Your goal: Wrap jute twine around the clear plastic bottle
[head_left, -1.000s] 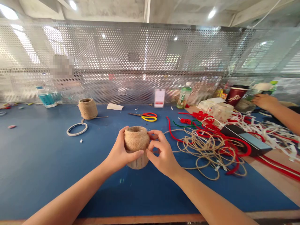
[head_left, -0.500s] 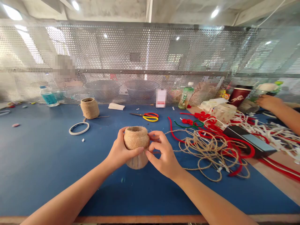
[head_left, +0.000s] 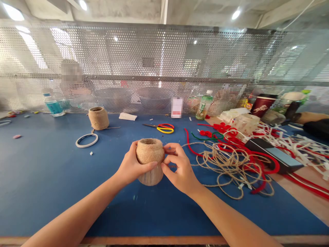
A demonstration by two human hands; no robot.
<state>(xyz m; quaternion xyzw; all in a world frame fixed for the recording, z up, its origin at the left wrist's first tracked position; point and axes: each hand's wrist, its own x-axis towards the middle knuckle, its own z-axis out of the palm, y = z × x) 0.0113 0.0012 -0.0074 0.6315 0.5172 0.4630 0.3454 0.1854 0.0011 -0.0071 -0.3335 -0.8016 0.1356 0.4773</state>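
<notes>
A twine-wrapped jar (head_left: 150, 159), its lower part bare, is held over the bench (head_left: 46, 178), well in from the wooden near edge (head_left: 154, 240). The left hand (head_left: 133, 166) cups its side, fingers curled around it; the right hand (head_left: 180, 168) pinches at the wrapping. Just right lies tangled twine (head_left: 231, 164) among red pipe cleaners (head_left: 264, 161). Farther off lie scissors (head_left: 164, 128), a tape ring (head_left: 86, 140) and a twine spool (head_left: 98, 118), before a perforated metal screen (head_left: 159, 51).

A card (head_left: 177, 107) by the mesh, blurred past reading (red stripe only).
</notes>
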